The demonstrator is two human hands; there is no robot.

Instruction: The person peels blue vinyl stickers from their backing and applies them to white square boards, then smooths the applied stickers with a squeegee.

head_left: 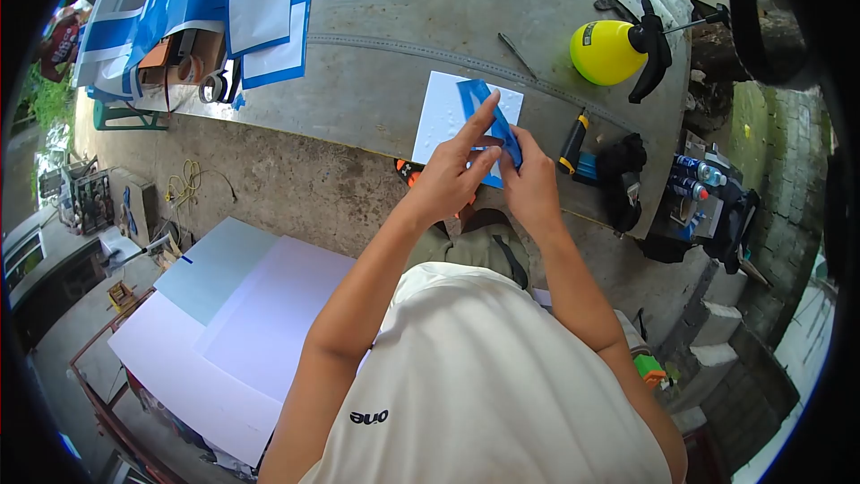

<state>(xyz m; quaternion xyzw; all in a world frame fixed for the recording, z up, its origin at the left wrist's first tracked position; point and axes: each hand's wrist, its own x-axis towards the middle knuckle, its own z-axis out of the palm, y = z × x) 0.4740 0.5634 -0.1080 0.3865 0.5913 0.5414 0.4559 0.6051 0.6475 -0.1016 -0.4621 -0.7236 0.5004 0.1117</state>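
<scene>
A blue strip (507, 136) with a pale patch is held slantwise over a white sheet (436, 108) with clear droplets on it. Its lower end is pinched between the thumb and fingers of my right hand (532, 181). From the left, my left hand (455, 175) reaches across the strip, its index finger stretched along the face and its thumb apart, close to my right thumb. Part of the strip and the left hand's other fingers are hidden. Beneath the hands, a blue edge shows at the sheet's near side.
On the metal table (376, 99) lie a long ruler (403, 47), a pointed tool (517, 56), a yellow spray bottle (602, 52) and a yellow-black cutter (573, 143). Blue-edged white panels (262, 13) are at the far left. Large white sheets (278, 314) lie lower left.
</scene>
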